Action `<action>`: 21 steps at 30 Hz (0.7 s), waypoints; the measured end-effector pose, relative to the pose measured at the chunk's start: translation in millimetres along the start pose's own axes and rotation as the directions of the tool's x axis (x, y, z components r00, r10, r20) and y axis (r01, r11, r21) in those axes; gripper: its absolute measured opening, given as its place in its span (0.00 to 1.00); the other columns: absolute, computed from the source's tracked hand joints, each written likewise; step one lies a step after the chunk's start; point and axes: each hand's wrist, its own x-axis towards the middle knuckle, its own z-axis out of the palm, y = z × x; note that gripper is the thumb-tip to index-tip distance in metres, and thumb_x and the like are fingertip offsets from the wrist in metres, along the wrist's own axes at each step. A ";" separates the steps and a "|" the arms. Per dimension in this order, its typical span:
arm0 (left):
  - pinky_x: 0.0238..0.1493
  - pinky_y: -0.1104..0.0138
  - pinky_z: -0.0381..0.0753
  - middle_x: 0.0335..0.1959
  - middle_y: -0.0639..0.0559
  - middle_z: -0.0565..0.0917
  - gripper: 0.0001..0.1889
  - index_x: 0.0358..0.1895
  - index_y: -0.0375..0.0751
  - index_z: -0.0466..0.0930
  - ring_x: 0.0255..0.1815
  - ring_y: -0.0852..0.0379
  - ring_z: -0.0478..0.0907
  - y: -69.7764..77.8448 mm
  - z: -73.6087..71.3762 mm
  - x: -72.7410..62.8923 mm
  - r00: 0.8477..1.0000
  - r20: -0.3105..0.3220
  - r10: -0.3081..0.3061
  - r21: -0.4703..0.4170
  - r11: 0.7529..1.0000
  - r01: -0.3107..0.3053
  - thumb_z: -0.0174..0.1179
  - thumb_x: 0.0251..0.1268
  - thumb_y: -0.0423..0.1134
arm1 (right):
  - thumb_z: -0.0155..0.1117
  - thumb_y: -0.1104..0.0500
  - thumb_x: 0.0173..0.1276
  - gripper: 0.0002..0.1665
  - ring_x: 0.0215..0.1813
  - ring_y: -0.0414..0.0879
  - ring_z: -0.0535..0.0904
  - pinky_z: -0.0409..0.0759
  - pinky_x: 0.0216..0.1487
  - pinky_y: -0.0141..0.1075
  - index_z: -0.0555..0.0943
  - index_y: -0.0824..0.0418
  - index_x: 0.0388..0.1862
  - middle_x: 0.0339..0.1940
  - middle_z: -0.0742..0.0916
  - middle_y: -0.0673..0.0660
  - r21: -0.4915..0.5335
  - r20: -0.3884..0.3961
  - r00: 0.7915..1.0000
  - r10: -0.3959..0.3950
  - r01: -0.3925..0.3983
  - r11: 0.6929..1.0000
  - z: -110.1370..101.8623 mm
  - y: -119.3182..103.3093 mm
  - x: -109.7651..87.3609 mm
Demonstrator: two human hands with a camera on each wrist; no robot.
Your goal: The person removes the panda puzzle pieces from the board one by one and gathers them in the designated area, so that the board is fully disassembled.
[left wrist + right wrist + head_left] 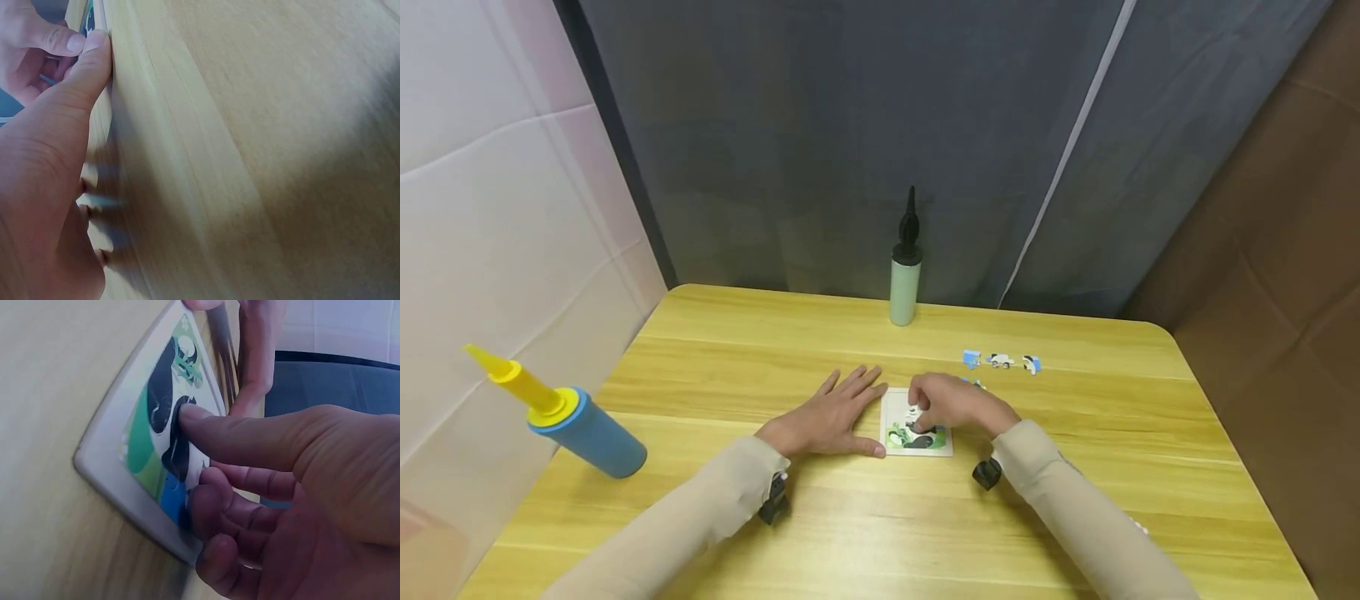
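Observation:
A small white-framed panda puzzle board (892, 405) lies on the table between my hands. My left hand (829, 422) rests flat with fingers spread, its thumb and index fingertip along the board's left side. Over the board, my right hand (958, 402) has its thumb on a black-and-white puzzle piece (179, 450), with the index fingertip at the piece's edge and the other fingers curled. Green, black and blue picture areas show around that piece in the right wrist view. In the left wrist view, the left thumb lies at the board's edge, close to the right thumb.
Loose puzzle pieces (1001, 361) lie beyond the board to the right, a blue one (972, 358) among them. A green hand pump (905, 287) with a black nozzle stands at the table's back edge. At the left stands a blue pump (591, 437) with a yellow nozzle.

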 end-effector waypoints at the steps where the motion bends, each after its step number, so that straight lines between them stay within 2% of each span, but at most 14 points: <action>1: 0.88 0.33 0.43 0.91 0.42 0.44 0.56 0.87 0.43 0.55 0.92 0.37 0.41 0.0 -0.1 0.2 1.000 0.000 0.001 0.001 1.000 -0.001 0.63 0.66 0.74 | 0.78 0.60 0.69 0.15 0.40 0.46 0.77 0.78 0.44 0.38 0.81 0.57 0.48 0.41 0.83 0.53 0.000 0.006 1.000 0.002 -0.002 1.000 -0.4 -0.4 0.6; 5: 0.88 0.34 0.42 0.91 0.42 0.44 0.56 0.87 0.43 0.55 0.92 0.37 0.40 0.0 -0.1 0.5 1.000 0.002 -0.005 -0.003 1.000 0.005 0.63 0.66 0.74 | 0.78 0.59 0.70 0.15 0.41 0.46 0.76 0.78 0.45 0.39 0.80 0.57 0.48 0.42 0.82 0.53 -0.036 0.002 1.000 0.000 0.000 0.999 0.4 -2.9 0.5; 13: 0.88 0.34 0.41 0.91 0.43 0.43 0.56 0.87 0.44 0.54 0.92 0.38 0.40 0.4 -0.2 0.8 1.000 0.013 -0.011 -0.004 1.000 0.011 0.62 0.66 0.75 | 0.77 0.59 0.71 0.14 0.42 0.47 0.75 0.78 0.46 0.40 0.79 0.56 0.47 0.44 0.80 0.52 -0.122 -0.070 0.997 -0.020 0.011 0.992 7.9 -5.7 -5.4; 21: 0.88 0.34 0.42 0.91 0.43 0.44 0.56 0.87 0.44 0.53 0.92 0.39 0.40 0.2 -1.0 1.3 1.000 0.017 -0.004 -0.001 1.000 0.004 0.62 0.67 0.74 | 0.74 0.60 0.73 0.20 0.47 0.45 0.79 0.84 0.52 0.43 0.81 0.61 0.61 0.52 0.81 0.54 -0.112 -0.096 0.995 -0.038 0.027 0.993 12.4 -5.3 -10.5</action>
